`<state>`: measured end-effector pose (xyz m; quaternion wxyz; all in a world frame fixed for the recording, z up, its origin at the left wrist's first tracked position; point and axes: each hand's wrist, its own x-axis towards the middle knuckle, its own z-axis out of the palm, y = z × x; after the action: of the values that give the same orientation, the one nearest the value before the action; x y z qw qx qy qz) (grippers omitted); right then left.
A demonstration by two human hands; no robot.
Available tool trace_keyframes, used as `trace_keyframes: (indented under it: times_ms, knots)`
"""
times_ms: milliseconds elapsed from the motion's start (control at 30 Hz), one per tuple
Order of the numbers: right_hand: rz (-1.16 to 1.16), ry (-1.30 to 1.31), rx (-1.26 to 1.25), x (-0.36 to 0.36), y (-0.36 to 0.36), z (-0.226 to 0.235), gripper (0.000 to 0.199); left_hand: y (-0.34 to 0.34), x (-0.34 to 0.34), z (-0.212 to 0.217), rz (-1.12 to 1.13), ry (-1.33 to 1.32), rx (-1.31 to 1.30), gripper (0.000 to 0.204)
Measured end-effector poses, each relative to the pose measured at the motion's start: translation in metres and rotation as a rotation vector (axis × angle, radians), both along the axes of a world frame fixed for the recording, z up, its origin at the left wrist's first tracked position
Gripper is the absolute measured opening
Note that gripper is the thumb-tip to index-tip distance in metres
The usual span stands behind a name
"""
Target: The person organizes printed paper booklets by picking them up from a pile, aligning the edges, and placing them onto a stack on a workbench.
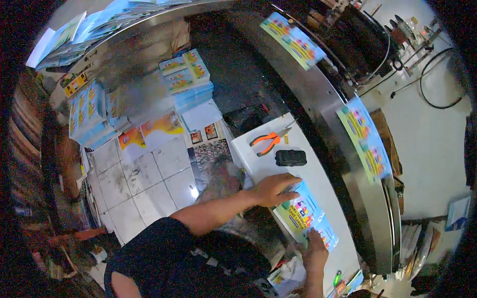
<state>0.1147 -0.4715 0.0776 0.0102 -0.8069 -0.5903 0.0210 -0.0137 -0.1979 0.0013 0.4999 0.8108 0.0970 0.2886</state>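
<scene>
- Head view, looking down: the left hand (275,189) lies flat, palm down and fingers spread loosely, on the upper end of a colourful printed booklet (304,214); it presses on it rather than closing around it.
- The right hand (315,252) rests at the booklet's lower end, fingers laid against its edge; whether they pinch the cover or only touch it cannot be told.
- The booklet lies between the two hands on a white work surface (318,181), tilted with the surface's long edge, its blue, green and yellow cover facing up.
- Just beyond the left hand sits a small black boxy device (290,157), near the fingers but apart from them.
- Farther up the same surface lie orange-handled pliers (269,140), well apart from both hands.
- Beside the white surface runs a curved steel band (328,99) carrying more printed booklets of the same kind, one near its top (293,40) and one alongside the work surface (365,137).
- To the left, stacks of booklets (188,79) stand over a tiled floor (149,179).
</scene>
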Motion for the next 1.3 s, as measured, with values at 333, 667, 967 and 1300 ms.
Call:
trace_keyframes:
  times_ms: [333,667,967,1300]
  knots:
    - [-0.287,0.437,-0.029,0.056,0.011,0.036,0.042,0.002,-0.006,0.009,-0.018,-0.013,-0.033,0.059]
    - [-0.173,-0.514,0.794,0.215,0.102,0.176,0.037,0.001,-0.005,0.004,-0.019,0.041,-0.073,0.056]
    - [-0.186,-0.21,0.491,0.191,0.155,0.047,0.028,0.004,-0.008,0.007,-0.061,0.032,-0.115,0.057]
    - [-0.047,0.071,-0.166,0.009,0.005,0.006,0.066,0.001,0.001,-0.004,-0.019,-0.019,-0.022,0.052]
